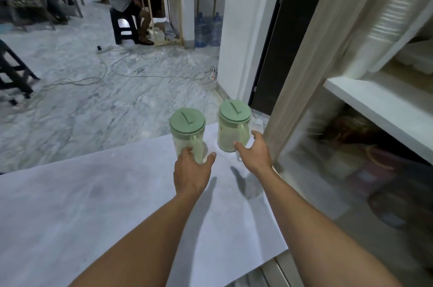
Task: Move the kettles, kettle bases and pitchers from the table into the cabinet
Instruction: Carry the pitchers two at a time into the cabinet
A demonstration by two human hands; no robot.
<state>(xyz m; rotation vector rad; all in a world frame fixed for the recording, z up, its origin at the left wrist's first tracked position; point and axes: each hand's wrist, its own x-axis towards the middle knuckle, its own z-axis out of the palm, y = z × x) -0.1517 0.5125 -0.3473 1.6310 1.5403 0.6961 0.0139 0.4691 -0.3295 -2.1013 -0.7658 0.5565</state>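
Observation:
Two clear pitchers with green lids stand upright near the far edge of the white table (93,204). My left hand (192,169) is at the handle of the left pitcher (187,129), thumb and fingers spread on either side of it, not closed. My right hand (254,153) reaches the base and handle of the right pitcher (230,127), fingers apart and thumb touching its lower edge. The cabinet (375,99) stands open at the right, its white shelf level with the pitchers.
The cabinet's pale door frame (304,76) rises just right of the right pitcher. Stacked white dishes fill the upper shelf, blurred items the lower. Beyond the table are cables on the marble floor, stools, water bottles and a seated person.

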